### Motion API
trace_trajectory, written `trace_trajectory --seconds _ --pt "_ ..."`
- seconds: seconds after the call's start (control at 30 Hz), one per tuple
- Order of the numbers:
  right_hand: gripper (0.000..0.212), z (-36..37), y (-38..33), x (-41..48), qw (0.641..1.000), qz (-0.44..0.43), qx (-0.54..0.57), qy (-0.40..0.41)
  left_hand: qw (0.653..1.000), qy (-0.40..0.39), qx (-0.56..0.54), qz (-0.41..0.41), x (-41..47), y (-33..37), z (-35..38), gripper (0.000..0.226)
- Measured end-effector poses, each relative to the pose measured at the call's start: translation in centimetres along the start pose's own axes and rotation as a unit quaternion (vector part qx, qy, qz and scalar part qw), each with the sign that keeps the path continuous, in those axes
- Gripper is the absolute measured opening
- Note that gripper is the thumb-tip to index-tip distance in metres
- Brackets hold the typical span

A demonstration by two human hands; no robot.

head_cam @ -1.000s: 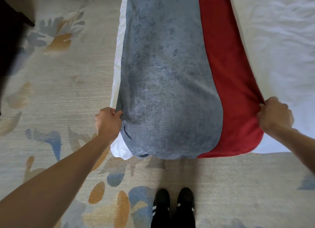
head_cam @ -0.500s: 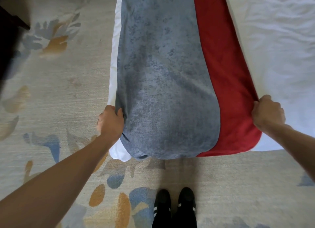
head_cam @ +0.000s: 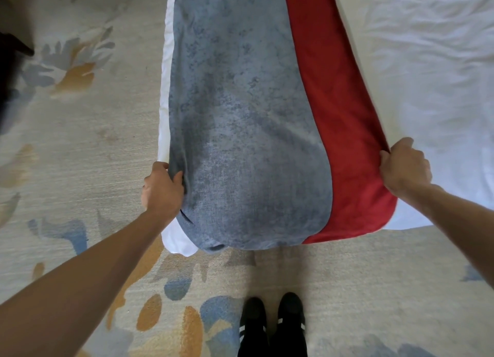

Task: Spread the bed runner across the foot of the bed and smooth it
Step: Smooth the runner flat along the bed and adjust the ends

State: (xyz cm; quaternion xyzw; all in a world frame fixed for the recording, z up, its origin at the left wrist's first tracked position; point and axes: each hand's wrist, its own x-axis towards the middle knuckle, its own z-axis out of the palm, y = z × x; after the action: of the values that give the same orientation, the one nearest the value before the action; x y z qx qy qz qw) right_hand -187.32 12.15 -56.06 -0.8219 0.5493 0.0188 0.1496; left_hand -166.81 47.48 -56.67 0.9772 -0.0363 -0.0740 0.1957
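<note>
The bed [head_cam: 427, 89], sheeted in rumpled white, carries a grey-and-red bed runner [head_cam: 254, 143] along its left edge, draping over the near end. Beneath lies patterned carpet [head_cam: 80, 148], with two black shoes [head_cam: 272, 322] near the bed's end.

the single head camera looked steeply down from standing height, facing the bed [head_cam: 427, 76], close above both outstretched arms, with shoes [head_cam: 272, 322] and carpet [head_cam: 80, 148] at the frame's lower edge.
</note>
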Motion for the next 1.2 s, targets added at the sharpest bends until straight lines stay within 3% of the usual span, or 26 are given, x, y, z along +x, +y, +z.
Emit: trace_trajectory --seconds 0.17,0.43,0.53,0.63,0.73,0.8,0.87,0.97,1.2 --pt "0.030 -0.2 0.1 0.7 1.000 -0.009 -0.019 0.005 1.000 0.011 -0.015 0.015 0.4 -0.3 0.0 0.027" --pt "0.029 0.1 -0.3 1.4 0.999 0.028 -0.040 0.002 1.000 0.016 0.009 0.017 0.1 -0.6 0.5 0.035" --pt "0.031 0.4 -1.1 0.9 0.995 -0.029 -0.041 0.083 0.998 0.027 0.024 0.047 0.0 -0.3 0.5 0.044" --pt "0.038 0.9 -1.6 0.6 0.982 -0.133 -0.070 0.118 0.999 0.028 -0.006 0.017 0.5 0.0 0.6 0.044" --pt "0.055 1.5 -2.0 0.4 0.959 -0.253 -0.108 0.066 0.999 0.026 0.018 0.024 0.6 0.5 0.7 0.038" --pt "0.062 2.2 -2.2 0.1 0.951 -0.285 -0.118 0.004 0.996 0.047 0.060 0.049 0.3 0.9 0.7 0.039" --pt "0.064 2.9 -2.1 -0.1 0.953 -0.273 -0.126 -0.045 0.990 0.050 0.082 0.107 -0.1 1.4 0.9 0.049" --pt "0.065 3.5 -1.7 0.0 0.955 -0.250 -0.129 -0.089 0.975 -0.036 0.110 0.189 0.0 1.5 1.9 0.062" --pt "0.073 4.0 -0.2 2.0 0.961 -0.222 -0.125 -0.110 0.967 -0.110 0.159 0.166 0.9 1.1 3.3 0.066"
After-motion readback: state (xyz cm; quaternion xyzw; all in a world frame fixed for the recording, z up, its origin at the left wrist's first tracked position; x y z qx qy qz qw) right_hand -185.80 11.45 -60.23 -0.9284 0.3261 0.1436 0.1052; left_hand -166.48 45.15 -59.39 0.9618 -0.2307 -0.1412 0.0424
